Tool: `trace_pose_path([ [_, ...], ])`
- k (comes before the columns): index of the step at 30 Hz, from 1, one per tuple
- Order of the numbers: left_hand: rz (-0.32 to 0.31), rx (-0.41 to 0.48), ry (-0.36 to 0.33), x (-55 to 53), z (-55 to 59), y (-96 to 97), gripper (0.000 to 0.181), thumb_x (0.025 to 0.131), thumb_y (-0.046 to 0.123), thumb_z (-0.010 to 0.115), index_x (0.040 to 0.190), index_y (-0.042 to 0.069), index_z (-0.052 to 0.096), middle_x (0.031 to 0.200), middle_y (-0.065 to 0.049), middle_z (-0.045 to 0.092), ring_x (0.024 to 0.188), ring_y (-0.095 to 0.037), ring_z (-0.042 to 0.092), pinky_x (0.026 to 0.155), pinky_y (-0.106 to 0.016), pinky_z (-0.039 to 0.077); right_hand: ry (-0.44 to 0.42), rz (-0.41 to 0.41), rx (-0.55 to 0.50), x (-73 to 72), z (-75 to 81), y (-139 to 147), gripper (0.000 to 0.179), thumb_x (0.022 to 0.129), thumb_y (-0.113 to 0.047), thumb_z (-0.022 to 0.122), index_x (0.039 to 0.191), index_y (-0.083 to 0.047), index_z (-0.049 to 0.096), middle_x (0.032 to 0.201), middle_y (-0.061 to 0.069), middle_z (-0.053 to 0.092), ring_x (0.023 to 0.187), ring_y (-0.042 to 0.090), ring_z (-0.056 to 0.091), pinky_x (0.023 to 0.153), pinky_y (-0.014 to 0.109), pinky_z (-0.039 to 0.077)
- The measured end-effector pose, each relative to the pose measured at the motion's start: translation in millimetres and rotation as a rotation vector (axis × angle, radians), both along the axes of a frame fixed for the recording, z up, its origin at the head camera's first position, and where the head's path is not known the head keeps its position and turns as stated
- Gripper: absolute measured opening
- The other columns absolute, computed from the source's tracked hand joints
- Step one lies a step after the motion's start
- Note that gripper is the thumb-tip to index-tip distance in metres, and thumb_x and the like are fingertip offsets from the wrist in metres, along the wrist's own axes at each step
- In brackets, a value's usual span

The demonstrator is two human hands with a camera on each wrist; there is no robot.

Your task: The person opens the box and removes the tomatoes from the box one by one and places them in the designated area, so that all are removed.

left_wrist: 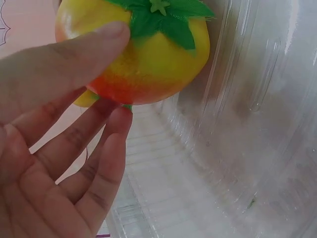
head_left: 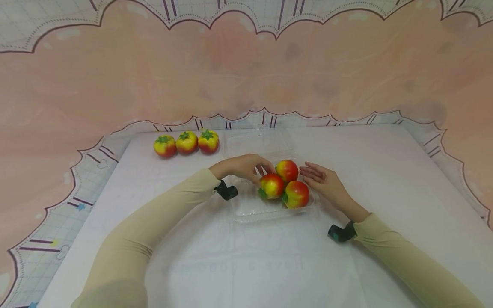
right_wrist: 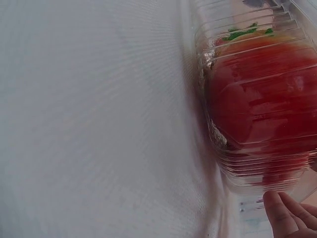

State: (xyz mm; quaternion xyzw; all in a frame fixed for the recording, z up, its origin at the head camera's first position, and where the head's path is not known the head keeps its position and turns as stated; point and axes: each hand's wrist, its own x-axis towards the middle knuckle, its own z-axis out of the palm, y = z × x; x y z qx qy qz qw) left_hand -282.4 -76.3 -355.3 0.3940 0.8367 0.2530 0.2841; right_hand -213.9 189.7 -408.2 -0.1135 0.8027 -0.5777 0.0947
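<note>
A clear plastic clamshell box (head_left: 250,211) lies open on the white table, with its lid (head_left: 256,141) folded back. In its right part are three red-and-yellow toy persimmons with green leaf caps. My left hand (head_left: 244,167) pinches the left persimmon (head_left: 271,186), its thumb (left_wrist: 74,64) over the yellow side near the leaves and its fingers beneath. The back persimmon (head_left: 287,171) and the front persimmon (head_left: 297,194) sit close against it. At the box's right side, my right hand (head_left: 325,182) has relaxed, fairly straight fingers; its fingertips are right by the clear wall (right_wrist: 218,141).
Three more toy persimmons stand in a row at the back left: a left one (head_left: 164,146), a middle one (head_left: 187,142) and a right one (head_left: 209,141). A patterned pink cloth (head_left: 246,72) hangs behind the table (head_left: 246,265). Each wrist carries a small black camera (head_left: 226,191).
</note>
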Motion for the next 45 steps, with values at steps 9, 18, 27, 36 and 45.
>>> trace_pose_path([
  [9,-0.032,-0.013,-0.002,2.0,0.3,1.0,0.051,0.079,0.004,0.073,0.127,0.011,0.058,0.127,-0.007,0.060,0.111,-0.022,0.055,0.095,-0.031,0.050,-0.010,0.002,-0.006,-1.0,-0.7,-0.2,0.055,0.094,-0.006,0.053,0.144,0.003,0.031,0.140,0.027,0.043,0.129,0.039,0.044,0.092,0.019,0.044],
  [18,-0.054,-0.018,0.003,3.5,0.2,0.8,0.052,0.080,0.006,0.072,0.128,0.011,0.056,0.124,-0.011,0.060,0.112,-0.023,0.056,0.095,-0.032,0.050,-0.008,0.003,-0.002,-0.7,-0.4,0.0,0.055,0.094,-0.006,0.053,0.144,0.003,0.031,0.140,0.027,0.043,0.129,0.039,0.044,0.093,0.021,0.044],
  [27,-0.086,-0.013,-0.013,4.3,0.0,0.9,0.053,0.079,0.004,0.071,0.129,0.012,0.057,0.124,-0.008,0.061,0.113,-0.021,0.056,0.095,-0.030,0.050,0.001,-0.009,0.024,-2.0,-2.9,0.5,0.054,0.093,-0.003,0.053,0.143,0.003,0.032,0.140,0.027,0.045,0.128,0.038,0.045,0.092,0.021,0.044],
  [36,-0.088,-0.024,-0.030,6.4,-2.3,3.7,0.054,0.077,0.002,0.072,0.128,0.012,0.058,0.126,-0.006,0.060,0.111,-0.020,0.056,0.095,-0.028,0.050,0.002,-0.009,0.027,-1.8,-3.0,0.7,0.054,0.094,-0.004,0.053,0.143,0.002,0.032,0.140,0.025,0.046,0.129,0.036,0.045,0.093,0.022,0.043],
  [45,-0.091,-0.029,-0.049,8.3,-1.8,4.7,0.055,0.074,0.000,0.073,0.126,0.012,0.058,0.126,-0.006,0.060,0.111,-0.020,0.054,0.095,-0.027,0.049,0.007,-0.012,0.043,-1.8,-3.3,0.2,0.054,0.094,-0.005,0.054,0.143,0.001,0.033,0.139,0.024,0.046,0.128,0.035,0.046,0.093,0.023,0.043],
])
